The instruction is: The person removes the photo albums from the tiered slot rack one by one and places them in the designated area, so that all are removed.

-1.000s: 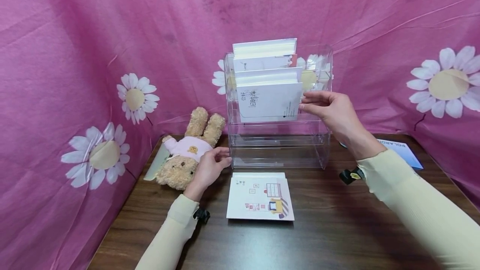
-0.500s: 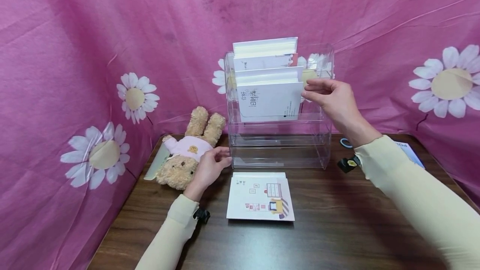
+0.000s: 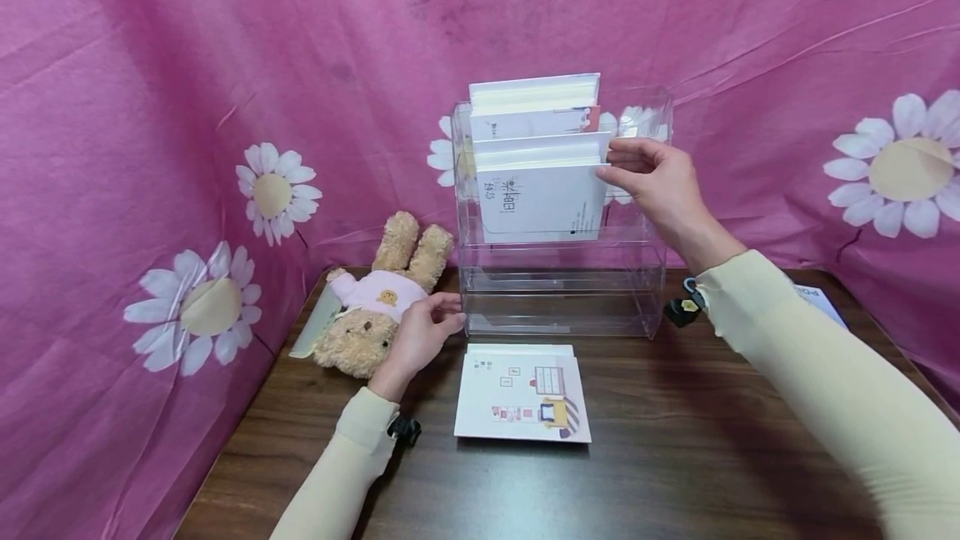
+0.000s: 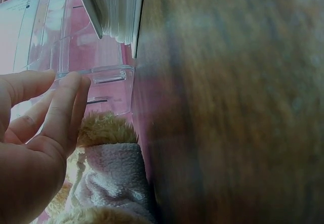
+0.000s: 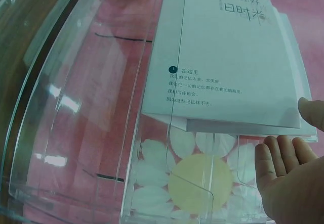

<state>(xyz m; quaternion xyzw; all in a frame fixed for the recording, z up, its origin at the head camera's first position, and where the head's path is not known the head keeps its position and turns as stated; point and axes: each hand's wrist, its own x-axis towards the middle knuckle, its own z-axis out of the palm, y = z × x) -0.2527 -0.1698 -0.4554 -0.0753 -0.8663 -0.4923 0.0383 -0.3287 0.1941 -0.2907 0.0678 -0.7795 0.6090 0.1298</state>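
A clear acrylic rack (image 3: 558,327) with stepped tiers stands at the table's back. On its upper tiers lean white-covered books; the front book (image 3: 540,202) has dark lettering. My right hand (image 3: 660,194) is at that book's upper right corner, thumb at its edge and fingers extended beside it; the right wrist view shows the lettered cover (image 5: 223,57) close up. My left hand (image 3: 423,340) touches the rack's lower left side with nearly straight fingers. Another white book (image 3: 517,394), with a pink and yellow drawing, lies flat before the rack.
A teddy bear (image 3: 360,340) in a pink top lies left of the rack, over a pale green flat item (image 3: 311,332). Behind the right arm are a blue-white card (image 3: 821,305) and a light blue ring (image 3: 688,283). A pink daisy-print cloth (image 3: 360,40) hangs behind.
My right hand has moved up along the front book's right edge to its upper corner. The left hand stays at the rack, and the books look nearly unmoved.
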